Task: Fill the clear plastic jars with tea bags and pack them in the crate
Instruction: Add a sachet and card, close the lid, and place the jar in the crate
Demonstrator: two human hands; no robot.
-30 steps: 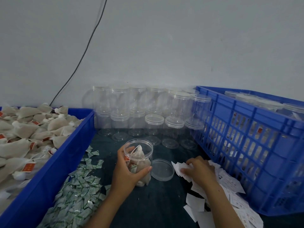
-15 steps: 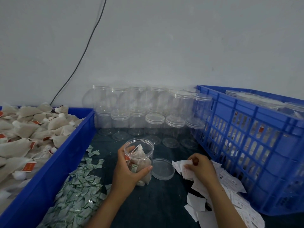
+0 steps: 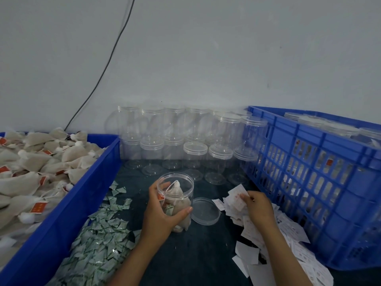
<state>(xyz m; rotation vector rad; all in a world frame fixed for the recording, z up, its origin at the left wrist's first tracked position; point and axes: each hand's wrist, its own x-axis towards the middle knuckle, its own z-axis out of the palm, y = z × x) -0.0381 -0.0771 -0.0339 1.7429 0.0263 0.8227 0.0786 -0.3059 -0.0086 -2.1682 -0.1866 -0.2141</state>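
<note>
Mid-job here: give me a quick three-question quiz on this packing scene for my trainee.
1. True or false: the lid is screwed onto the jar in the left hand.
2. What does the right hand pinch? A) a paper slip B) a tea bag C) a lid
3. Fill in: the loose tea bags are heaped in the blue ___ on the left.

Key: 1 false, it lies on the table beside the jar; 2 A; 3 bin.

A black cable (image 3: pixel 107 65) runs down the grey wall (image 3: pixel 226 48). Small green packets (image 3: pixel 99 240) lie heaped on the dark table (image 3: pixel 195 254).
</note>
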